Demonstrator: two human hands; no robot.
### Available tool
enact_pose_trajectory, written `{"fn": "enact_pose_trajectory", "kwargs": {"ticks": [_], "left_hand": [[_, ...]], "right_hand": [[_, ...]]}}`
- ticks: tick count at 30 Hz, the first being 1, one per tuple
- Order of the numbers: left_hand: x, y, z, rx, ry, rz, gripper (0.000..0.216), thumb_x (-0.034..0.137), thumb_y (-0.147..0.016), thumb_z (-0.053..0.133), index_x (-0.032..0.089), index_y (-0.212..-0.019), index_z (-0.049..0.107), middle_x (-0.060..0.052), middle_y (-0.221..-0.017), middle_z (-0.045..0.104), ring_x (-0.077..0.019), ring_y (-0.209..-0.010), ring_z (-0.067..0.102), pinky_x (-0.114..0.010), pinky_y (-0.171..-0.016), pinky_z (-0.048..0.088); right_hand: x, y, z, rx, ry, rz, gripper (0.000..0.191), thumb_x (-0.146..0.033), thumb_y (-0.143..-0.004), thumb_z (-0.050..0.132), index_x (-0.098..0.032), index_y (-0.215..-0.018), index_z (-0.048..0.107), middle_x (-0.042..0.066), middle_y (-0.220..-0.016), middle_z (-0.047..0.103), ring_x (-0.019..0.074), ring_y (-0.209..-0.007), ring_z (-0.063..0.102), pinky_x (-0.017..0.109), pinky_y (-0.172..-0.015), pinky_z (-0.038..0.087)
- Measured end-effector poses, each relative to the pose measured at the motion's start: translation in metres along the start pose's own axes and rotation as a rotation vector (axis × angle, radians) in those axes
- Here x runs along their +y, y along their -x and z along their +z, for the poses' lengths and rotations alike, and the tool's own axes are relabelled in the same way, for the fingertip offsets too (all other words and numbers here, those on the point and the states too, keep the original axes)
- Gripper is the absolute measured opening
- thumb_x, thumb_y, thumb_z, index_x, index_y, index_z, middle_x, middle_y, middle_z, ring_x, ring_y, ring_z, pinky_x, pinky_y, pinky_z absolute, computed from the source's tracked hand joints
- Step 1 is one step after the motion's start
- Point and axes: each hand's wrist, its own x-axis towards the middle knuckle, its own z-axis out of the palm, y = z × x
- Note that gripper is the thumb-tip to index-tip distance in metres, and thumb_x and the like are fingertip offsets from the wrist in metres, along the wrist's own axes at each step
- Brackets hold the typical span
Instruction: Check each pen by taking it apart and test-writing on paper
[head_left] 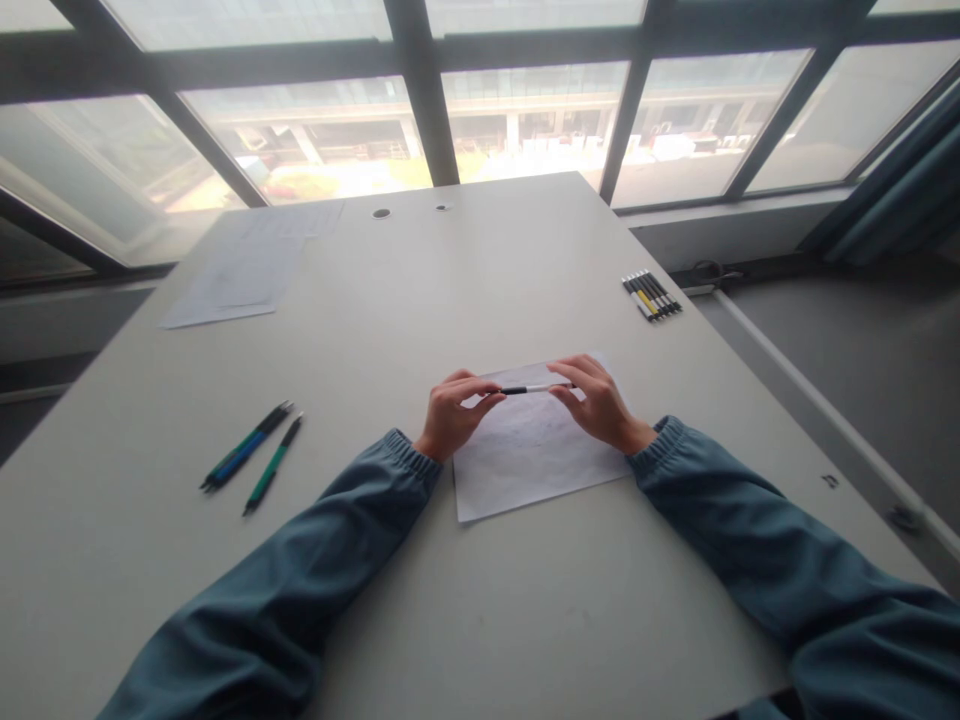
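Between my two hands a black and white pen (pixel 525 390) is held level above a sheet of paper (pixel 536 460). My left hand (pixel 455 410) pinches its dark end between thumb and fingers. At the white end, my right hand (pixel 594 400) is closed on the pen with thumb and fingertips, which partly hide that end. The paper lies flat on the table under both hands and has faint marks on it.
On the white table (pixel 420 600), several green and blue pens (pixel 246 446) lie at left. A row of pens (pixel 651 295), black, white and yellow, lies near the right edge. More papers (pixel 236 270) are at the back left, beside the windows. A small dark piece (pixel 829 481) lies at right.
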Motion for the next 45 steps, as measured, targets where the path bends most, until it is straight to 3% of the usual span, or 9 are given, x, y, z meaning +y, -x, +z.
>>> {"fn": "enact_pose_trajectory", "kwargs": {"ticks": [3,6,19,23,27,30,36,45], "left_hand": [[-0.0012,-0.0008,-0.0014,0.074,-0.043,-0.055,0.016,0.035,-0.084,0.077,0.019,-0.085,0.077,-0.005,-0.077,0.074,-0.0157,-0.069,0.064,-0.031,-0.068,0.056],[-0.0043,-0.0006,-0.0019,0.130,-0.087,-0.090,0.017,0.036,-0.084,0.077,0.019,-0.084,0.077,-0.004,-0.075,0.073,-0.0157,-0.069,0.064,-0.031,-0.070,0.057],[-0.0090,0.0006,-0.0011,0.141,-0.087,-0.126,0.015,0.034,-0.083,0.078,0.019,-0.084,0.078,-0.003,-0.076,0.072,-0.0154,-0.070,0.064,-0.031,-0.072,0.056],[-0.0085,-0.0004,-0.0012,0.132,-0.072,-0.119,0.015,0.035,-0.083,0.078,0.020,-0.084,0.077,-0.003,-0.075,0.072,-0.0157,-0.069,0.064,-0.031,-0.072,0.057],[-0.0088,-0.0002,-0.0014,0.109,-0.049,-0.115,0.014,0.033,-0.083,0.078,0.019,-0.085,0.078,-0.004,-0.076,0.072,-0.0155,-0.070,0.065,-0.031,-0.072,0.056],[-0.0082,0.0004,-0.0013,0.079,-0.033,-0.112,0.014,0.033,-0.083,0.078,0.019,-0.085,0.078,-0.004,-0.077,0.073,-0.0154,-0.071,0.065,-0.030,-0.072,0.056],[-0.0049,0.0001,0.0000,0.043,0.001,-0.117,0.015,0.034,-0.082,0.079,0.019,-0.084,0.078,-0.005,-0.077,0.074,-0.0149,-0.068,0.064,-0.029,-0.068,0.055],[-0.0057,0.0018,0.0002,0.047,0.009,-0.070,0.016,0.035,-0.081,0.080,0.020,-0.089,0.079,-0.005,-0.078,0.075,-0.0151,-0.068,0.064,-0.030,-0.066,0.055]], "right_hand": [[0.0046,0.0017,-0.0002,0.144,0.053,0.152,0.030,-0.038,-0.101,0.051,-0.020,-0.118,0.067,0.012,-0.105,0.070,0.0276,-0.099,0.062,0.046,-0.090,0.050],[0.0080,0.0032,0.0011,0.170,0.084,0.217,0.032,-0.038,-0.102,0.047,-0.019,-0.110,0.071,0.012,-0.098,0.071,0.0278,-0.094,0.064,0.046,-0.087,0.051],[0.0051,0.0030,0.0022,0.098,0.075,0.158,0.024,-0.034,-0.101,0.051,-0.020,-0.106,0.070,0.010,-0.094,0.070,0.0257,-0.092,0.064,0.043,-0.085,0.052],[0.0057,0.0021,0.0024,0.179,0.104,0.203,0.029,-0.040,-0.098,0.056,-0.022,-0.119,0.065,0.011,-0.101,0.069,0.0280,-0.096,0.063,0.046,-0.088,0.052],[0.0056,0.0005,0.0002,0.095,0.079,0.103,0.043,-0.041,-0.095,0.063,-0.023,-0.133,0.056,0.012,-0.110,0.068,0.0290,-0.101,0.062,0.046,-0.091,0.051],[0.0050,0.0003,-0.0007,0.032,0.075,0.050,0.033,-0.037,-0.094,0.065,-0.023,-0.124,0.060,0.010,-0.106,0.069,0.0274,-0.097,0.063,0.044,-0.089,0.050],[0.0049,0.0006,0.0008,0.059,0.086,0.021,0.007,-0.030,-0.094,0.065,-0.023,-0.096,0.065,0.005,-0.090,0.069,0.0230,-0.086,0.063,0.040,-0.082,0.048],[0.0030,-0.0007,-0.0004,0.056,0.057,0.008,0.006,-0.028,-0.097,0.061,-0.022,-0.095,0.063,0.006,-0.089,0.068,0.0217,-0.085,0.062,0.038,-0.081,0.046]]}}
